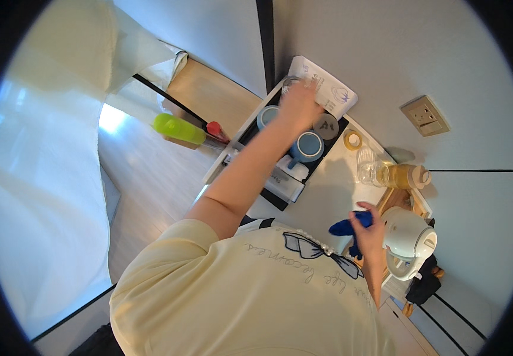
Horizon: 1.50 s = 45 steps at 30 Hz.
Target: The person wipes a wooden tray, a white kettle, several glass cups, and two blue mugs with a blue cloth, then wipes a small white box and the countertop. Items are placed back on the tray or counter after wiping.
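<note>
My left hand [300,103] reaches over the far end of a black tray [263,113], next to an upturned clear glass [291,82] and a white printed packet [327,86]. Its fingers are blurred and partly hidden, so whether they grip the glass is not clear. Around the hand on the tray are a blue mug [307,146] standing upside down, another blue cup [267,116] partly behind my forearm, and a round grey-topped container [326,126]. Close to my chest on the right, my right hand [370,231] holds a crumpled dark blue cloth [348,226].
A white dispenser box [285,182] lies at the tray's near end. To the right are a tape roll [353,139], a clear bottle [367,171], an amber bottle [401,176] and a white electric kettle [405,236]. A green-capped bottle [178,129] stands left. A wall socket [425,115] is at right.
</note>
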Tool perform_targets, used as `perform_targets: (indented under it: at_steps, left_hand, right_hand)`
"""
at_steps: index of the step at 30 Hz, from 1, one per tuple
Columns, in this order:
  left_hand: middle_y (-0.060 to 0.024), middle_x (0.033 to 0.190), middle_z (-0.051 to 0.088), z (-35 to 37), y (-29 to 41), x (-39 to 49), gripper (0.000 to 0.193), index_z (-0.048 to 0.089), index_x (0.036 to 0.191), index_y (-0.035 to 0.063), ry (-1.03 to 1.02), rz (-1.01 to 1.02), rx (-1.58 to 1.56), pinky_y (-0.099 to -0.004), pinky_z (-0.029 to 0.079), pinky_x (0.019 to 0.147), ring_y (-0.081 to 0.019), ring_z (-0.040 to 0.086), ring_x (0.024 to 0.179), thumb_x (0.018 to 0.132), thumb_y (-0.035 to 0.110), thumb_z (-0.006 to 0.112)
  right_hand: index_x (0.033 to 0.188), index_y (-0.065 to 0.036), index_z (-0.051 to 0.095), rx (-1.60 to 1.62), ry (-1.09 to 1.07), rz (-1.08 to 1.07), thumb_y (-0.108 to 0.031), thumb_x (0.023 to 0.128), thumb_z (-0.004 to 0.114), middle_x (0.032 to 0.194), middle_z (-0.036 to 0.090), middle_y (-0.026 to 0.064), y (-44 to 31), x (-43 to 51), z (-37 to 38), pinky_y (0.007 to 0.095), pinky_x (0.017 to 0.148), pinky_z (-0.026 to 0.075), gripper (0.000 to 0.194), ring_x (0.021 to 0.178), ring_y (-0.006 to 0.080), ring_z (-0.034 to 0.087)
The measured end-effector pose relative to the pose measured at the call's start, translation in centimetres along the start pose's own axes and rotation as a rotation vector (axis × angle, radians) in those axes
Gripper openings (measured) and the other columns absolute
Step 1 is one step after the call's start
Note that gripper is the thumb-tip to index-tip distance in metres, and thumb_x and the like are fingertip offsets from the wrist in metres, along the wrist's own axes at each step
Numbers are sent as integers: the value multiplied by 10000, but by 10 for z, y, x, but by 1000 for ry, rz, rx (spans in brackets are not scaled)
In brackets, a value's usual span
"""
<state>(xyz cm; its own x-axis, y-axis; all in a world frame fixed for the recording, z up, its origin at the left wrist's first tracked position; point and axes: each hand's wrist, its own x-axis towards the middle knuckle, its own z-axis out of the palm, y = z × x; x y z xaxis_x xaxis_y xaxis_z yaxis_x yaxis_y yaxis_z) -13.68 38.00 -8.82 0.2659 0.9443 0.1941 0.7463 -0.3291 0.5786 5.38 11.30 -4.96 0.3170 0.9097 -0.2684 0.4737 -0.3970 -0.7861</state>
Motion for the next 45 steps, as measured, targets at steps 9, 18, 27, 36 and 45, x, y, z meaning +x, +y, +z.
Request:
perform_targets:
  at_steps: [9, 18, 27, 36, 45]
  left_hand:
    - [-274, 1402, 385, 85, 103, -103, 928, 235, 1477, 84, -577, 398, -63, -419, 382, 1057, -398, 404, 1293, 726, 211, 764]
    - [-260, 1381, 351, 118, 143, -86, 1072, 158, 1488, 59, -542, 495, 138, -419, 442, 990, -414, 451, 1220, 688, 322, 822]
    - [-238, 1208, 478, 143, 152, -59, 917, 365, 1377, 14, -743, 440, 256, -406, 493, 896, -365, 520, 1109, 667, 375, 819]
    - [-169, 1118, 564, 43, 106, -61, 820, 439, 1242, -4, -537, -73, -678, -351, 480, 898, -240, 590, 1014, 637, 369, 849]
    - [-162, 1115, 614, -4, 17, -5, 816, 496, 1285, 26, -555, 384, -406, -370, 449, 937, -303, 590, 1052, 617, 329, 853]
  right_hand:
    - [1096, -87, 614, -8, -108, 6, -218, 781, 755, 795, 688, 136, 28, -35, 25, 327, 680, 520, 369, 724, 254, 676]
    - [1082, -82, 625, 45, 1, 39, -184, 775, 754, 802, 685, 125, 69, -53, 14, 328, 689, 525, 348, 743, 239, 677]
    - [1079, -50, 636, 94, -31, 68, -140, 785, 723, 849, 688, 121, 90, -34, 17, 302, 722, 524, 319, 774, 209, 672]
    - [1327, -16, 481, 1091, -274, 266, -182, 821, 697, 818, 588, 68, 62, 67, 14, 267, 679, 487, 574, 754, 148, 590]
    - [1291, -56, 529, 450, -343, 44, -225, 800, 768, 922, 624, 34, -10, 154, 21, 259, 764, 485, 572, 851, 115, 588]
